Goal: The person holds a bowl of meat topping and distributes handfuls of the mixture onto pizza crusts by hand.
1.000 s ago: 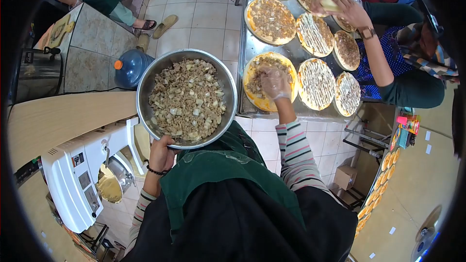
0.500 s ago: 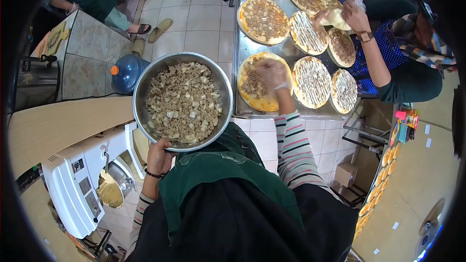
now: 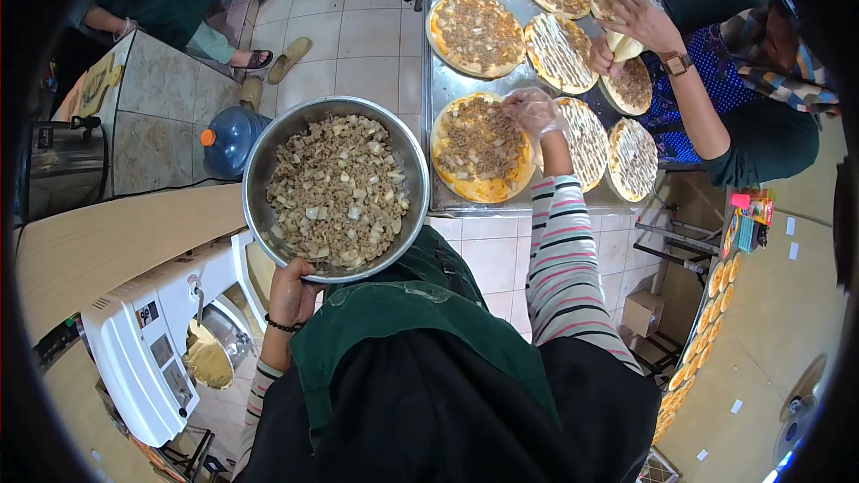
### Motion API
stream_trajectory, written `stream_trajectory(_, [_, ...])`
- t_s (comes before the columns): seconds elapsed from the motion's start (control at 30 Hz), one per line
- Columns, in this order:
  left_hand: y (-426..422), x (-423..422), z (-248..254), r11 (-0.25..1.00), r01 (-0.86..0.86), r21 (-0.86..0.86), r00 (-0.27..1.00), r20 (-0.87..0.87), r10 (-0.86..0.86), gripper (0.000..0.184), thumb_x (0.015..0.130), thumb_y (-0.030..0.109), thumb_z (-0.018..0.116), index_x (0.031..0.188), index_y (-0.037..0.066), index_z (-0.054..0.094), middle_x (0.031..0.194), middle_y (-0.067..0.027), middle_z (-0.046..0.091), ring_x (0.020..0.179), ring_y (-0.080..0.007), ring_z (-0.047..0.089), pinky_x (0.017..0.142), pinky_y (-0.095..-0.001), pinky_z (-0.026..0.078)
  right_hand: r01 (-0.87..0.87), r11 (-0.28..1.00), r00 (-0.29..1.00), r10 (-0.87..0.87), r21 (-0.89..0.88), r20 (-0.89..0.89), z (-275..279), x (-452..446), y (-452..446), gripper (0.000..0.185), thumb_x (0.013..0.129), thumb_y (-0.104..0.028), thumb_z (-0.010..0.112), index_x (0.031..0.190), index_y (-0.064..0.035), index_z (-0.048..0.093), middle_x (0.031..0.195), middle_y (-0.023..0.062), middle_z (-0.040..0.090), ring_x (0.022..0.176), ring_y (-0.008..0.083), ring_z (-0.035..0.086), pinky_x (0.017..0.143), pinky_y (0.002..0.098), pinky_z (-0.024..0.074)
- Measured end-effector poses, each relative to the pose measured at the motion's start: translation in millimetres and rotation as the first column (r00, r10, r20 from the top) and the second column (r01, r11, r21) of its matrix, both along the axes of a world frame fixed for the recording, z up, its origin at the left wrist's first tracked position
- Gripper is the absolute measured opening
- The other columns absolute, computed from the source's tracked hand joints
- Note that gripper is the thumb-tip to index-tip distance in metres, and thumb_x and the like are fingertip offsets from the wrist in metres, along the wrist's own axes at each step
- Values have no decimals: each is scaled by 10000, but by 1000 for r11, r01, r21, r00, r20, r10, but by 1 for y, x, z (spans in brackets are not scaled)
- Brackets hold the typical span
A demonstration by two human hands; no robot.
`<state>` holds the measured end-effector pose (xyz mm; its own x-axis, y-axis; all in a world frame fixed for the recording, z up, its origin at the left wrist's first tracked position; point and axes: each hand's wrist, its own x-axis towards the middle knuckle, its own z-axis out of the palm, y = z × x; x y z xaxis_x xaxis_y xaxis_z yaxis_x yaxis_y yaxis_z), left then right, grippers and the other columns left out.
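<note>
My left hand [image 3: 292,293] grips the near rim of a large metal bowl [image 3: 413,215], thumb over the edge. The bowl holds a crumbly ground-meat filling with pale chunks [image 3: 340,188]. In a clear plastic glove, my right hand [image 3: 537,114] reaches to the upper right edge of a pizza [image 3: 474,183] on the metal table. Its fingers are extended over the crust and topping, and nothing shows in them. Meat filling covers the middle of that pizza, with an orange layer showing around it.
Several other pizzas, some striped with white sauce [image 3: 633,161], lie on the metal table [image 3: 438,67]. Across it, a person's hands [image 3: 649,22] hold a piping bag [image 3: 624,47]. At left are a blue water jug [image 3: 234,145], a white mixer [image 3: 134,349] and another person in an apron [image 3: 161,0].
My right hand has moved from the pizza's middle to its upper right edge, uncovering the meat topping. The left hand and bowl stay nearly still. The other person's hands have shifted slightly.
</note>
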<state>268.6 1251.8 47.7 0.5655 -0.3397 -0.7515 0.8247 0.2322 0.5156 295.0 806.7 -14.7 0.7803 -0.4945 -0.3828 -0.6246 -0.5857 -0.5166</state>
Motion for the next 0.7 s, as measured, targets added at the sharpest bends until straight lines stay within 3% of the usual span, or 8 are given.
stream_trajectory(0.1, [4,-2,-6,1000,2,-17,1000,-4,-2,532,611,-23,358,1133,-61,264,1084,-207,413,972,-352,452,806,-509,400,-77,997,994,79,-30,82,-23,-23,-15,48,610,-50,621,652,-59,599,580,29,565,513,118,513,474,240,422])
stream_trajectory(0.13, [6,-1,-10,1000,5,-24,1000,-21,-5,539,609,-24,357,1138,-59,255,1085,-208,411,972,-353,451,806,-507,401,-241,919,966,258,-311,15,-21,-25,-13,61,600,-53,622,656,-62,600,580,40,563,526,118,516,481,241,422])
stream_trajectory(0.23, [8,-2,-14,1000,-1,-25,998,-56,0,543,610,-22,356,1140,-60,246,1090,-210,407,970,-355,452,807,-505,403,-271,915,921,337,-301,195,-14,-28,2,63,613,-46,599,673,-64,605,597,66,570,540,137,529,497,255,431])
stream_trajectory(0.3, [7,-3,-11,1000,6,-15,999,-44,-7,539,612,-21,356,1137,-64,247,1093,-211,404,968,-355,452,806,-503,404,-241,935,942,290,-259,171,-13,-32,14,64,645,-100,580,696,-79,614,638,84,582,562,174,545,528,278,443])
stream_trajectory(0.37, [5,-2,-11,1000,-2,-13,1000,-25,1,535,613,-19,356,1134,-69,247,1096,-212,402,967,-355,453,806,-502,405,-307,814,937,350,-493,-6,-14,-26,8,104,672,-179,569,719,-103,623,669,87,588,586,206,553,552,298,449])
stream_trajectory(0.57, [9,-7,-15,999,30,-40,999,-9,-31,531,618,-20,347,1136,-71,239,1107,-213,395,1001,-356,425,836,-507,378,-178,925,977,207,-334,52,-24,-6,-1,108,676,-176,591,745,-100,625,637,65,584,539,155,539,513,267,448])
stream_trajectory(0.63, [8,-8,-12,1000,10,-14,1000,-17,-11,534,620,-15,345,1140,-70,236,1112,-213,390,1011,-357,417,850,-504,366,-152,983,986,157,-102,49,-7,-1,-2,95,669,-143,610,748,-91,624,639,47,584,528,116,532,497,248,449])
stream_trajectory(0.7, [7,-9,-10,999,16,-33,1000,-19,-17,535,620,-12,346,1141,-68,236,1115,-212,387,1011,-358,417,850,-503,367,-197,967,977,208,-165,51,-25,3,2,112,671,-144,616,763,-80,621,655,40,589,530,111,539,491,239,456])
